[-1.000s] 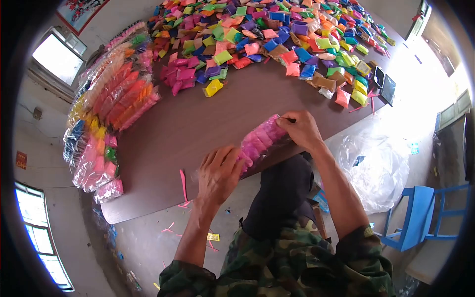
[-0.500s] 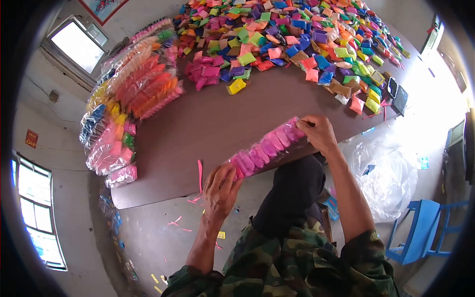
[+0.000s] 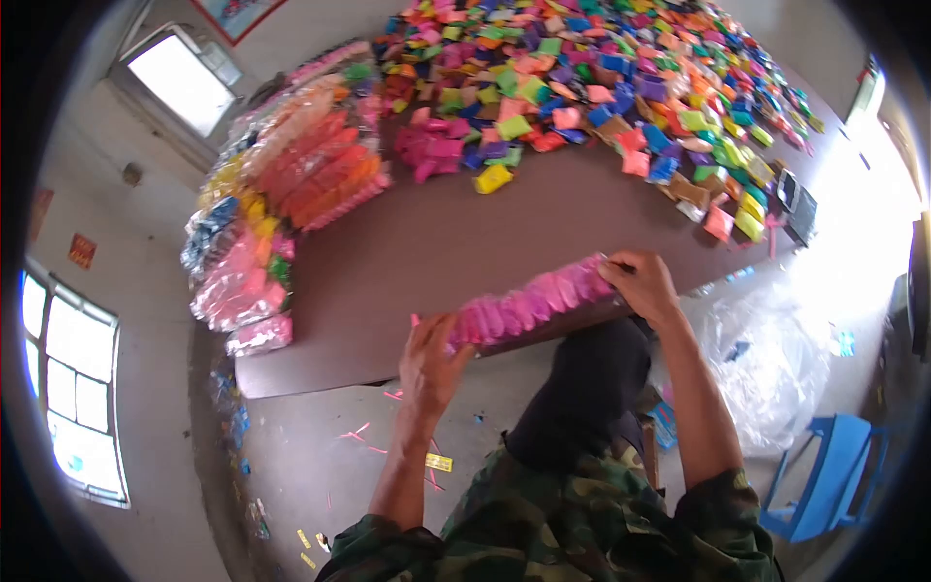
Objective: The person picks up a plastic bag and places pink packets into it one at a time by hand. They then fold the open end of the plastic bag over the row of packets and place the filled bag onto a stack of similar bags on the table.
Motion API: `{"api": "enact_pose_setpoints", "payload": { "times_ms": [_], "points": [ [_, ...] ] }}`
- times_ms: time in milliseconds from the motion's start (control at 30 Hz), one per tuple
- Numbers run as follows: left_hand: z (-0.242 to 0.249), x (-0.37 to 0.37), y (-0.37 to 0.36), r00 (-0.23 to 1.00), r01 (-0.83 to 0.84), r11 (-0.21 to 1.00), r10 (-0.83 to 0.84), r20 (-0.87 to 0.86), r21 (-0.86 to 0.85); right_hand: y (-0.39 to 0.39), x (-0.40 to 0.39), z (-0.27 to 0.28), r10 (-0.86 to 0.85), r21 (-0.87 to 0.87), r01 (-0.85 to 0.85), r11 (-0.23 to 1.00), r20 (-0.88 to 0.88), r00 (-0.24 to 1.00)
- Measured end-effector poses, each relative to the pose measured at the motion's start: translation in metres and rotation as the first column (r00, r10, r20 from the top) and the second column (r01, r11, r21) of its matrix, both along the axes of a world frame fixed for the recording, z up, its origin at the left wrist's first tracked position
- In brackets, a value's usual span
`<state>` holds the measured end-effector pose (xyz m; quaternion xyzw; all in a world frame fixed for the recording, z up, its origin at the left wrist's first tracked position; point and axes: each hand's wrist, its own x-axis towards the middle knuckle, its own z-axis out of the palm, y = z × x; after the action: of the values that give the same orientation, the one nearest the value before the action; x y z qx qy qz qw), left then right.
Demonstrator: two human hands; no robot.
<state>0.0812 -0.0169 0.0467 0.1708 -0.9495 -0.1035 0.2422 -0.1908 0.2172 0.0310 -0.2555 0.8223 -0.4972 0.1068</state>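
A long clear strip of pink and magenta packets (image 3: 531, 303) stretches between my two hands at the near edge of the brown table (image 3: 417, 262). My left hand (image 3: 432, 364) is closed round the strip's left end. At its right end, my right hand (image 3: 640, 281) pinches the wrapping between thumb and fingers. The strip slants a little upward to the right. A bit of pink ribbon (image 3: 415, 320) shows beside my left fingers.
Small colourful packets (image 3: 582, 87) are heaped across the table's far side. Bagged strips (image 3: 301, 175) are stacked at the left. A black case (image 3: 797, 209) lies at the right edge. A clear plastic bag (image 3: 766, 369) and a blue chair (image 3: 829, 475) are on the right.
The view has shifted, so the table appears further right. Both hands still hold the strip, which now lies at a flatter slant. My left hand has turned more upright.
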Motion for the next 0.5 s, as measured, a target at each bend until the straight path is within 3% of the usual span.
{"api": "enact_pose_setpoints", "payload": {
  "times_ms": [133, 233, 367, 500],
  "points": [
    [0.003, 0.005, -0.001, 0.996, -0.077, 0.996, 0.079, 0.050, -0.044, 0.000, 0.008, -0.001, -0.008, 0.025, 0.005, 1.000, 0.118, 0.993],
    [0.010, 0.006, 0.007, 0.981, -0.140, 0.990, 0.138, 0.135, 0.004, 0.002, 0.013, 0.004, -0.012, 0.064, 0.015, 0.998, -0.047, 0.999],
    [0.015, 0.006, 0.003, 0.988, -0.109, 0.979, 0.086, 0.132, 0.174, 0.006, 0.012, -0.002, 0.041, 0.083, -0.029, 0.996, -0.139, 0.989],
    [0.002, 0.004, -0.008, 0.998, -0.051, 0.952, 0.042, 0.036, 0.301, 0.004, 0.013, -0.006, 0.007, 0.029, -0.006, 1.000, -0.057, 0.998]
  ]
}}
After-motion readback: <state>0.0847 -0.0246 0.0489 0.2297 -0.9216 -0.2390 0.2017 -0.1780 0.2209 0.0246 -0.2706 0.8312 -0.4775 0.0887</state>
